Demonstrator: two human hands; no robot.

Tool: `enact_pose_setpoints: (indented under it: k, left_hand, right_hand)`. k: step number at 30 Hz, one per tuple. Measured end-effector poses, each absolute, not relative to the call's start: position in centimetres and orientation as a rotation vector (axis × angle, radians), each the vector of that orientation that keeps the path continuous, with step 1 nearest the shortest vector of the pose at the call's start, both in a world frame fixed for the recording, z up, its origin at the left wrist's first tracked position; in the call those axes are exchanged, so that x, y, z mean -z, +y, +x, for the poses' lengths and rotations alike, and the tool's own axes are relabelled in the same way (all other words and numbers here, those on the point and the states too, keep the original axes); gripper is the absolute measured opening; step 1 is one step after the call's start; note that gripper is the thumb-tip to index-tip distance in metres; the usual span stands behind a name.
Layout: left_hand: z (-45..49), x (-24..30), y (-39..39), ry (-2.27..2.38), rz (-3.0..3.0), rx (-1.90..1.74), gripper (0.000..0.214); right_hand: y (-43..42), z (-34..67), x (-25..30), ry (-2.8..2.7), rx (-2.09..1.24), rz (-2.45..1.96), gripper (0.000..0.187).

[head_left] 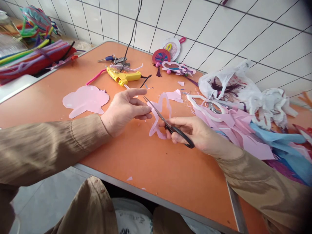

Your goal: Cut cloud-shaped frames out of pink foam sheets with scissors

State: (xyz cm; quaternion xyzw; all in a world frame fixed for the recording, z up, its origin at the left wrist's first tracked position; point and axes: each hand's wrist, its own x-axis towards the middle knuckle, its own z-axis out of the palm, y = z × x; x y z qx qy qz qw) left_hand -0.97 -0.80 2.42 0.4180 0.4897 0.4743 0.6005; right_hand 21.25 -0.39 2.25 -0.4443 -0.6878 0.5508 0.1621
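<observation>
My left hand (125, 109) pinches the edge of a thin pink paper outline (161, 112) above the orange table (136, 162). My right hand (195, 133) grips black-handled scissors (170, 125), whose blades point up-left into the pink paper near my left fingertips. A larger pink cut-out shape (84, 100) lies flat on the table to the left of my left hand.
A yellow glue gun (123, 76) with a black cord lies behind my hands, keys (114, 59) beyond it. Paper scraps and a white plastic bag (234, 86) pile up at right. Round decorated pieces (168, 52) rest by the tiled wall. Pipe cleaners (31, 58) fill a tray at far left.
</observation>
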Motion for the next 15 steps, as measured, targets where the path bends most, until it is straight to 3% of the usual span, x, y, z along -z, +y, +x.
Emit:
enact_pose_setpoints:
  k: [15]
  left_hand:
    - [-0.74,-2.78,-0.86,1.156,0.939,-1.106,0.054]
  right_hand:
    - [-0.56,21.13,-2.05,-1.901,-1.560,-1.233,0.031]
